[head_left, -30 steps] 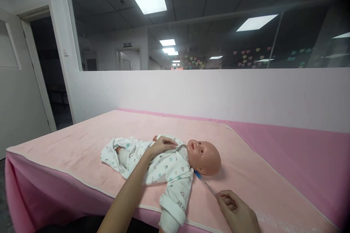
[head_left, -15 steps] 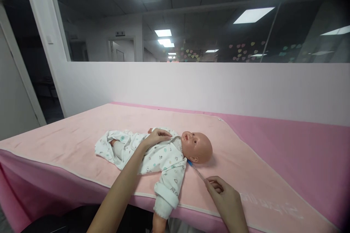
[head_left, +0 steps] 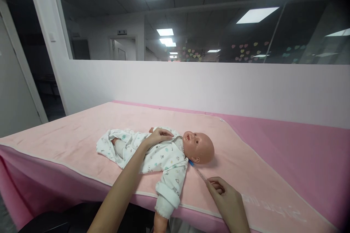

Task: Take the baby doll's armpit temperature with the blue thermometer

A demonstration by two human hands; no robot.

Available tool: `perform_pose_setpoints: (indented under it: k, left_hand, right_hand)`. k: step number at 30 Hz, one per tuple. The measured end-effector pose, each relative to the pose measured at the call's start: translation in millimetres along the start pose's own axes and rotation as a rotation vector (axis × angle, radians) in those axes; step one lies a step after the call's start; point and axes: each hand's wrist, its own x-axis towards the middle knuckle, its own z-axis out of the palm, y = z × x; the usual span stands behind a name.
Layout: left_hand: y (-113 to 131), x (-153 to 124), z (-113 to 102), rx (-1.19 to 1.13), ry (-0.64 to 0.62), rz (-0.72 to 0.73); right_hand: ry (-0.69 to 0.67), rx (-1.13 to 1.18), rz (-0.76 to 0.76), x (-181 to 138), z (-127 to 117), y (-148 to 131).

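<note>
A baby doll (head_left: 198,147) in a white printed sleepsuit (head_left: 161,158) lies on its back on a pink blanket (head_left: 82,142), head to the right. My left hand (head_left: 158,136) rests flat on the doll's chest, fingers stretched out. My right hand (head_left: 225,198) pinches the near end of a thin clear stick with a blue tip (head_left: 197,171). The blue tip lies at the doll's neck, just under its ear. One sleeve of the sleepsuit hangs over the table's front edge.
A darker pink cover (head_left: 300,156) spreads over the table to the right of the blanket. Behind the table runs a low white wall (head_left: 191,83) topped with glass. An open doorway (head_left: 30,62) stands at the far left.
The view has shifted a little, so the doll sits slightly higher and further left than a second ago. Both hands keep the same hold and place relative to the doll.
</note>
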Motion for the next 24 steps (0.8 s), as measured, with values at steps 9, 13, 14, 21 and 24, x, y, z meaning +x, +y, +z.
perform_pose_setpoints:
  k: [9, 13, 14, 21, 24]
  left_hand:
    - [-7.7, 4.2, -1.3, 0.006, -0.007, 0.002]
    - [-4.9, 2.7, -1.2, -0.016, -0.013, -0.002]
    - [-4.1, 2.3, -1.1, -0.019, -0.014, -0.010]
    - [-2.7, 1.7, 0.0, -0.044, -0.021, -0.024]
    - [-4.1, 1.7, 0.2, -0.061, -0.027, -0.016]
  right_hand:
    - [-0.008, 0.013, 0.007, -0.9, 0.9, -0.9]
    - [0.011, -0.033, 0.004, -1.7, 1.8, 0.3]
    - [0.021, -0.056, -0.003, -2.1, 2.2, -0.7]
    - [0.009, -0.370, -0.161, 2.8, 20.3, -21.6]
    - [-0.035, -0.392, -0.307, 9.4, 31.8, -27.5]
